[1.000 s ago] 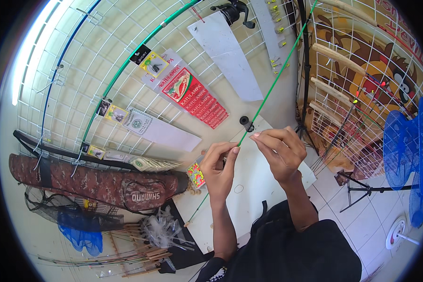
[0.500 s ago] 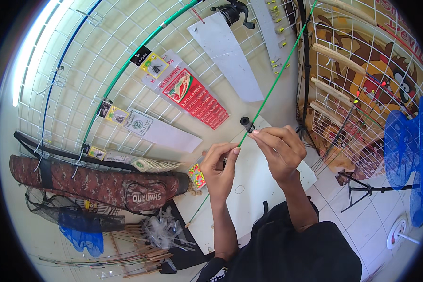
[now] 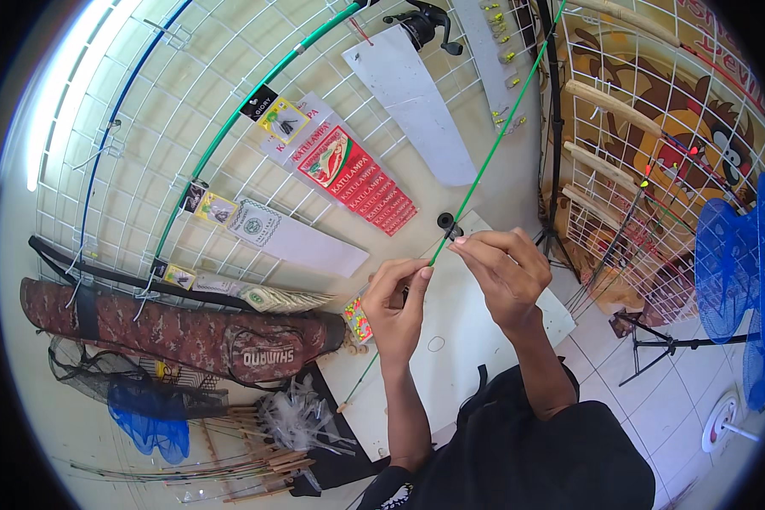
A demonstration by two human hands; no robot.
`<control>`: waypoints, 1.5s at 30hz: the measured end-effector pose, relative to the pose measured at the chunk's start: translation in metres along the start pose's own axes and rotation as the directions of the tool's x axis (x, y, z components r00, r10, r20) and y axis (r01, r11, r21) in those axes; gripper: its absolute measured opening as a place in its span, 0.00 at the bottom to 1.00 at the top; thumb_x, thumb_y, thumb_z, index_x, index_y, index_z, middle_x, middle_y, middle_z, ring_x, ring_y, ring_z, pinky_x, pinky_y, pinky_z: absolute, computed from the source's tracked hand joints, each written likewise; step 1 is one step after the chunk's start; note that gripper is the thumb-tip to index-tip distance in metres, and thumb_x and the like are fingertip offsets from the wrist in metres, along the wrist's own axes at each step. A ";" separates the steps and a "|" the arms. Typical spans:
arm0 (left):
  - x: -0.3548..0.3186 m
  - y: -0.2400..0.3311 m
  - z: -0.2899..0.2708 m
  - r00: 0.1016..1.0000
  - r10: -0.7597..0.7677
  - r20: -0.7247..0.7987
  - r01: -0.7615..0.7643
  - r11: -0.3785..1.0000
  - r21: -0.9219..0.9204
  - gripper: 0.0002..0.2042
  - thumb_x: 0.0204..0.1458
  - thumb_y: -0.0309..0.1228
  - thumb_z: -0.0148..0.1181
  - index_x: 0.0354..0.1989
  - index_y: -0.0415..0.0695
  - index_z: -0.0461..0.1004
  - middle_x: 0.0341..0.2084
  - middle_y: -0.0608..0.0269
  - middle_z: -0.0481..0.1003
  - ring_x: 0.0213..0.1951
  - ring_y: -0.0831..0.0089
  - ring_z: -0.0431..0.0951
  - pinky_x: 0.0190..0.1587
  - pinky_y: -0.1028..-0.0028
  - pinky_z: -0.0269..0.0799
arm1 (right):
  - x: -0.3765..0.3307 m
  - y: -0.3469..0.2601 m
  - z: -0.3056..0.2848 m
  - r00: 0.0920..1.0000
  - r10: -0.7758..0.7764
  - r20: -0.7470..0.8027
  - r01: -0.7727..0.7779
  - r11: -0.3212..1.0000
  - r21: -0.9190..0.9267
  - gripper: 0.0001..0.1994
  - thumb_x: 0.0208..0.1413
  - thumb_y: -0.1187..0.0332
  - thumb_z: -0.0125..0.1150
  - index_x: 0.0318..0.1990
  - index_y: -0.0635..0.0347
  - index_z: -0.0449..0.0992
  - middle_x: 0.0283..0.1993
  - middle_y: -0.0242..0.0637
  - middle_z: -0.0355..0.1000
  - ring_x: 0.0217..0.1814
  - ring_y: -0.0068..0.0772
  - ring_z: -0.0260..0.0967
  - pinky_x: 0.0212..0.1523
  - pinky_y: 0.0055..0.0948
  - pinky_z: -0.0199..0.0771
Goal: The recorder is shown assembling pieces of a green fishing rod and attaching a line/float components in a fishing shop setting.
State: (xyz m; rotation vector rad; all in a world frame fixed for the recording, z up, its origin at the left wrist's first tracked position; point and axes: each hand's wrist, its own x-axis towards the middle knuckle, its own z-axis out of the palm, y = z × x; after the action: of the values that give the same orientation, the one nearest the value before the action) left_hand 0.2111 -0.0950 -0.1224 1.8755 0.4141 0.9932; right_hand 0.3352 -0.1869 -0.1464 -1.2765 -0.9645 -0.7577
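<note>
A thin green fishing rod (image 3: 490,157) runs slantwise from the top right, down through my left hand (image 3: 398,310), to a pale tip end at the lower left. My left thumb and fingers pinch the rod above the white table. Just right of it, my right hand (image 3: 514,276) is closed in a pinch against the rod's right side. What its fingertips hold is too small to make out. A small black round piece with a hole (image 3: 445,221) shows beside the rod, just beyond my right fingertips; I cannot tell whether they touch it.
Below my hands is a white table (image 3: 438,374). A wire grid on the left wall carries rods, packets and a reel (image 3: 421,25). A brown camouflage rod bag (image 3: 170,331) and nets hang at left. At right stand a tripod (image 3: 667,344) and blue nets (image 3: 722,263).
Almost nothing differs. My right hand has shifted very slightly left along with the rod, and the whole view has moved a little.
</note>
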 end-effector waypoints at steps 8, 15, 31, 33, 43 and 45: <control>-0.002 0.001 0.000 1.000 -0.014 0.005 0.014 1.000 0.015 0.05 0.55 0.17 0.59 0.39 0.33 0.78 0.33 0.64 0.74 0.32 0.83 0.71 0.35 0.83 0.67 | 0.001 -0.002 0.001 0.999 0.006 -0.046 -0.007 1.000 -0.018 0.15 0.40 0.78 0.72 0.39 0.58 0.81 0.31 0.31 0.76 0.27 0.25 0.69 0.24 0.24 0.64; -0.004 0.002 0.001 1.000 -0.020 0.006 0.020 1.000 0.002 0.05 0.55 0.18 0.60 0.39 0.33 0.78 0.33 0.64 0.74 0.33 0.83 0.71 0.36 0.83 0.67 | 0.004 -0.013 -0.001 0.911 0.410 0.053 -0.410 0.881 0.236 0.12 0.43 0.76 0.73 0.38 0.59 0.81 0.31 0.32 0.78 0.19 0.16 0.59 0.19 0.19 0.57; -0.008 0.004 0.003 0.999 0.001 0.036 -0.001 1.000 0.013 0.05 0.54 0.17 0.60 0.38 0.33 0.78 0.33 0.62 0.74 0.32 0.81 0.73 0.34 0.82 0.68 | 0.015 -0.004 -0.012 0.552 0.681 0.482 -0.783 0.224 0.581 0.12 0.51 0.74 0.70 0.43 0.66 0.79 0.29 0.30 0.76 0.25 0.08 0.63 0.23 0.12 0.62; -0.008 0.002 0.003 0.999 0.008 0.041 -0.008 1.000 0.014 0.05 0.54 0.17 0.60 0.38 0.33 0.78 0.33 0.62 0.75 0.32 0.81 0.73 0.34 0.82 0.68 | 0.014 -0.001 -0.014 0.466 0.667 0.581 -0.831 0.105 0.546 0.14 0.51 0.71 0.70 0.45 0.64 0.79 0.28 0.28 0.75 0.23 0.07 0.61 0.18 0.12 0.55; -0.008 0.000 0.002 0.999 0.006 0.039 -0.007 1.000 0.013 0.05 0.53 0.17 0.61 0.38 0.33 0.78 0.33 0.62 0.74 0.32 0.81 0.73 0.33 0.82 0.68 | 0.013 0.006 -0.015 0.540 0.630 0.558 -0.783 0.133 0.608 0.07 0.54 0.71 0.68 0.36 0.61 0.75 0.29 0.27 0.72 0.23 0.08 0.60 0.18 0.13 0.58; -0.009 0.002 0.003 1.000 0.009 0.030 -0.009 1.000 0.003 0.05 0.53 0.18 0.61 0.38 0.33 0.78 0.33 0.62 0.74 0.31 0.81 0.73 0.33 0.82 0.68 | 0.016 0.007 -0.020 0.555 0.628 0.546 -0.777 0.156 0.610 0.07 0.54 0.71 0.67 0.36 0.61 0.75 0.30 0.28 0.72 0.24 0.09 0.61 0.18 0.14 0.59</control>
State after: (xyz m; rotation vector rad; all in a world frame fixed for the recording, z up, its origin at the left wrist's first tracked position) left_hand 0.2078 -0.1034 -0.1255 1.8943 0.3897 0.9697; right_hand 0.3517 -0.2043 -0.1359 -0.7524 -0.5509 0.5920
